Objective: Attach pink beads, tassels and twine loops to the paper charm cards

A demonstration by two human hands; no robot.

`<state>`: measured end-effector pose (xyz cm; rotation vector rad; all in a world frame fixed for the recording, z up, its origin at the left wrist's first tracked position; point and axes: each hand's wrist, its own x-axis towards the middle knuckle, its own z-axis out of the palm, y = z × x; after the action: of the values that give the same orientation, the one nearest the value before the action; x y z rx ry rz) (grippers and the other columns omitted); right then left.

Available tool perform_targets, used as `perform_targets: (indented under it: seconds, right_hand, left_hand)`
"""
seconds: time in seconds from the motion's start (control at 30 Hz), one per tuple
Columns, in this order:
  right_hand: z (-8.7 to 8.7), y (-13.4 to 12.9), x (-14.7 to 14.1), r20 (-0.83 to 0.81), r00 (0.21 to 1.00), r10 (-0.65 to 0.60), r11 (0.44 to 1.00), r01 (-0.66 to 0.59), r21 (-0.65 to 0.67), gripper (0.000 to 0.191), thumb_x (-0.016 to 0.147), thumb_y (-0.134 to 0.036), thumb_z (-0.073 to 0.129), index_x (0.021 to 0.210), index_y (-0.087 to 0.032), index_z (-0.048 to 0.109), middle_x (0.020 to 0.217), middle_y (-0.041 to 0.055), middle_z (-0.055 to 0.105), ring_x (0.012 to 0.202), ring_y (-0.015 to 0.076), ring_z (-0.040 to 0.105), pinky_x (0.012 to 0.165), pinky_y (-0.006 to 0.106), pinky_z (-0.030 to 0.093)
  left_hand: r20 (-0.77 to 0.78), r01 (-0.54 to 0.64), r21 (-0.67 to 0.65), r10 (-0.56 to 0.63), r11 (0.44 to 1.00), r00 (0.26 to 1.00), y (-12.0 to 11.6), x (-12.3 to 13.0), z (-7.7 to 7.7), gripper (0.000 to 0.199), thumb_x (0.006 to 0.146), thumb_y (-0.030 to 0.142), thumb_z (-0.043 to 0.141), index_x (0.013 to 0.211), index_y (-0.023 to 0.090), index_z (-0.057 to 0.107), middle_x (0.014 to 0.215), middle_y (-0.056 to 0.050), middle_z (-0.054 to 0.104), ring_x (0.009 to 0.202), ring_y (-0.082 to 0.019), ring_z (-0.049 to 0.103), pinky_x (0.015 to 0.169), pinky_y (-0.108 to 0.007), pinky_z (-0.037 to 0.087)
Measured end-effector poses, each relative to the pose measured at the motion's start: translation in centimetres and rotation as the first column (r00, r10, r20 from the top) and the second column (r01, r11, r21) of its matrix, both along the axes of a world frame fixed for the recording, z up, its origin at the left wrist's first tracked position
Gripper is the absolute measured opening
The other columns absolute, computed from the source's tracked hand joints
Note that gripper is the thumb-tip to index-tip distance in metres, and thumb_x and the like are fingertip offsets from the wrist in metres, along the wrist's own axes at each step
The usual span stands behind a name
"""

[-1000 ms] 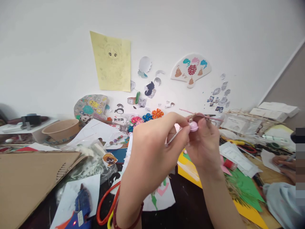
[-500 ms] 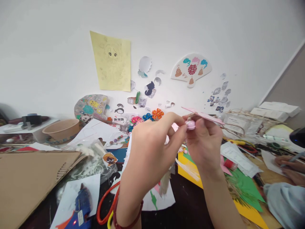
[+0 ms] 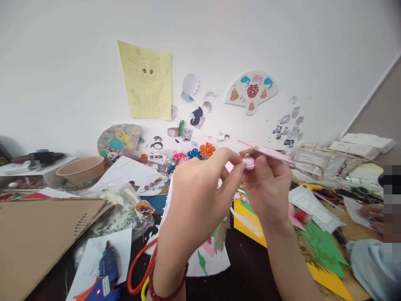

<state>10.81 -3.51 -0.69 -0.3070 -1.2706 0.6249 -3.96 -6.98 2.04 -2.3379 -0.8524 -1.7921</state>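
In mid-air above the table, my left hand (image 3: 202,192) pinches at a small shiny pink bell (image 3: 249,163), its thumb and forefinger closed against the bell's left side. My right hand (image 3: 268,190) grips a thin, flat pink piece (image 3: 266,151), seen nearly edge-on, and its thumb lies just right of the bell. A little metal fitting (image 3: 248,154) sits between the bell and the flat piece. Below my left hand hangs a pale tassel (image 3: 222,236), partly covered by the wrist; what it is fastened to is hidden.
A blue glue gun (image 3: 109,267) with a lit red light rests on white paper at lower left. Beside it are orange-handled scissors (image 3: 138,267). Brown cardboard (image 3: 40,238) covers the left; coloured paper (image 3: 326,246) lies right. A co-worker's hand (image 3: 372,215) is at far right.
Both hands keep their hold and have barely shifted. The bell and flat piece moved very slightly left and up. More of the tassel shows below my left wrist.
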Motion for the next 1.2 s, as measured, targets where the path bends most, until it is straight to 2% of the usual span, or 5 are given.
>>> perform_targets:
  seconds: [0.33, 0.57, 0.77, 0.97, 1.2]
  right_hand:
    - [0.06, -0.03, 0.04, 0.005, 1.0, 0.008, 1.0, -0.008, 0.01, 0.008, 0.086, -0.041, 0.078, 0.09, -0.035, 0.082, 0.079, -0.0023, 0.075, 0.051, 0.0093, 0.058, 0.044, 0.025, 0.047]
    - [0.03, 0.05, 0.01, 0.017, 0.999, -0.04, 0.999, 0.04, -0.002, 0.013, 0.085, -0.045, 0.078, 0.09, -0.032, 0.08, 0.083, -0.0013, 0.076, 0.05, 0.0099, 0.058, 0.043, 0.026, 0.048]
    - [0.09, 0.08, 0.0, 0.014, 1.0, -0.002, 1.0, 0.002, 0.014, 0.009, 0.086, -0.043, 0.078, 0.09, -0.035, 0.081, 0.085, -0.0024, 0.077, 0.05, 0.0095, 0.058, 0.042, 0.026, 0.047]
    - [0.02, 0.06, 0.05, 0.013, 1.0, 0.026, 0.999, -0.026, 0.026, 0.008, 0.088, -0.038, 0.077, 0.091, -0.033, 0.082, 0.086, -0.002, 0.078, 0.051, 0.0091, 0.059, 0.043, 0.026, 0.047]
    - [0.05, 0.0, -0.03, 0.009, 1.0, 0.02, 0.999, -0.02, 0.026, 0.007, 0.088, -0.038, 0.077, 0.091, -0.034, 0.082, 0.086, -0.0016, 0.078, 0.051, 0.0093, 0.059, 0.043, 0.026, 0.047]
  left_hand:
    - [-0.007, -0.011, -0.004, 0.011, 1.0, 1.0, 0.01, 0.03, -0.12, 0.007, 0.094, 0.02, 0.066, 0.087, 0.02, 0.067, 0.058, 0.009, 0.067, 0.048, -0.006, 0.055, 0.053, -0.023, 0.042]
    - [-0.01, -0.014, -0.003, 0.014, 1.0, 1.0, 0.03, 0.01, -0.14, 0.007, 0.094, 0.02, 0.066, 0.087, 0.02, 0.067, 0.059, 0.008, 0.068, 0.049, -0.006, 0.056, 0.053, -0.023, 0.041]
    - [-0.007, -0.015, -0.009, 0.015, 1.0, 1.0, 0.03, 0.06, -0.19, 0.007, 0.093, 0.019, 0.066, 0.086, 0.02, 0.067, 0.056, 0.009, 0.064, 0.048, -0.006, 0.054, 0.053, -0.023, 0.041]
    - [-0.011, -0.011, -0.019, 0.011, 1.0, 1.0, -0.01, 0.08, -0.11, 0.006, 0.094, 0.021, 0.066, 0.088, 0.02, 0.067, 0.059, 0.008, 0.068, 0.049, -0.006, 0.056, 0.053, -0.023, 0.042]
    - [-0.015, -0.014, -0.015, 0.014, 1.0, 1.0, 0.08, -0.03, -0.11, 0.006, 0.093, 0.019, 0.066, 0.088, 0.019, 0.067, 0.057, 0.009, 0.064, 0.048, -0.006, 0.054, 0.053, -0.023, 0.041]
